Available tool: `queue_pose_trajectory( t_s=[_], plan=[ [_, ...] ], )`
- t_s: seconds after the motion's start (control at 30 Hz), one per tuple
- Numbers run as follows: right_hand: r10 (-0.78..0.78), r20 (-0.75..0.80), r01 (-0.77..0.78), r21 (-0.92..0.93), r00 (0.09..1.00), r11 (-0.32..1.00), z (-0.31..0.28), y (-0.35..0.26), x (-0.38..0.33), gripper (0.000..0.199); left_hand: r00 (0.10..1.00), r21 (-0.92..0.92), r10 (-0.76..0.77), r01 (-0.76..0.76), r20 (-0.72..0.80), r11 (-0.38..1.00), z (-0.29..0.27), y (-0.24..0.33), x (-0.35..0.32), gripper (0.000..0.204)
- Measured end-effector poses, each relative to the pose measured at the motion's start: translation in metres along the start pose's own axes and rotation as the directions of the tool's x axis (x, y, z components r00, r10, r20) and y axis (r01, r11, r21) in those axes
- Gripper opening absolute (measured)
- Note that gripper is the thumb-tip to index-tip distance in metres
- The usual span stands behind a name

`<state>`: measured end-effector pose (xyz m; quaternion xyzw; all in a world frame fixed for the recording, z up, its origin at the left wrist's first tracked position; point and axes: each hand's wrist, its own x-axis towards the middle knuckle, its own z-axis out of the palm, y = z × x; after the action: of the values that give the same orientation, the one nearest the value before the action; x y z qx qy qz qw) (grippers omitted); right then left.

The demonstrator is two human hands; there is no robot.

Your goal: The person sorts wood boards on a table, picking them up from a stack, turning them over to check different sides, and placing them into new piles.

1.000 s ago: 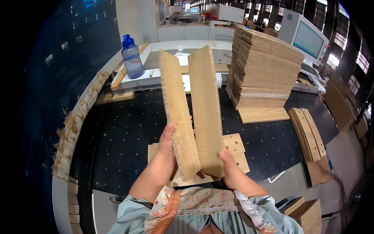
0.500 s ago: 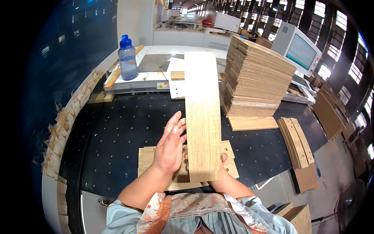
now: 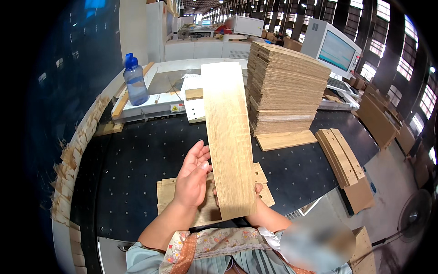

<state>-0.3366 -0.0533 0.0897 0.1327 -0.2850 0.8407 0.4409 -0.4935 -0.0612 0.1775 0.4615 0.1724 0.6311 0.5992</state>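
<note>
One long board [image 3: 228, 137] is being held up above the bench [image 3: 132, 155], in front of the body. Its long axis is being pointed away from the chest, with the far end being angled slightly to the left. The near end is being gripped by the right hand [image 3: 258, 188], which is mostly being hidden by the wood: the thumb is being seen at the right edge and fingertips at the left, so the grip is being closed around the board from below. The left hand [image 3: 192, 180] is being held open just beside the left edge, palm toward the wood, fingers loosely curved; nothing is being gripped by it, and whether the edge is being touched cannot be told. The board is thus being placed to the right of the left grip and within the right one.

Beneath, several flat boards [image 3: 169, 187] are being supported by the bench. Beyond, a tall stack [image 3: 287, 91] is being backed by a monitor [image 3: 337, 50], while drilled strips [image 3: 337, 157] are being kept farther right. A bottle [image 3: 135, 84] is being carried by the ledge [image 3: 157, 104] at far left.
</note>
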Motion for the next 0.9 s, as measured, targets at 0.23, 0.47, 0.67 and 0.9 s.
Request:
queue_pose_trajectory(
  t_s=[0.23, 0.47, 0.67, 0.9],
  plan=[
    [0.078, -0.058, -0.081, -0.051, 0.995, 0.995, 0.010, 0.009, -0.015, 0.099, 0.871, -0.377, -0.261, 0.427, 0.416, 0.822, -0.039, -0.038, 0.015, 0.070],
    [0.107, -0.310, -0.239, -0.427, 0.945, 0.872, 0.018, -0.032, -0.027, 0.076, 0.891, -0.337, -0.267, 0.395, 0.368, 0.854, -0.031, -0.039, 0.019, 0.076],
    [-0.333, -0.263, -0.403, -0.779, 0.905, -0.480, 0.078, -0.039, -0.043, 0.093, 0.952, -0.328, -0.302, 0.302, 0.051, 0.895, -0.031, -0.089, 0.025, 0.061],
    [-0.477, -0.237, -0.495, -0.679, 0.847, -0.542, 0.072, -0.036, -0.074, 0.089, 0.947, -0.396, -0.232, 0.305, 0.222, 0.866, 0.014, -0.105, 0.022, 0.064]
  ],
)
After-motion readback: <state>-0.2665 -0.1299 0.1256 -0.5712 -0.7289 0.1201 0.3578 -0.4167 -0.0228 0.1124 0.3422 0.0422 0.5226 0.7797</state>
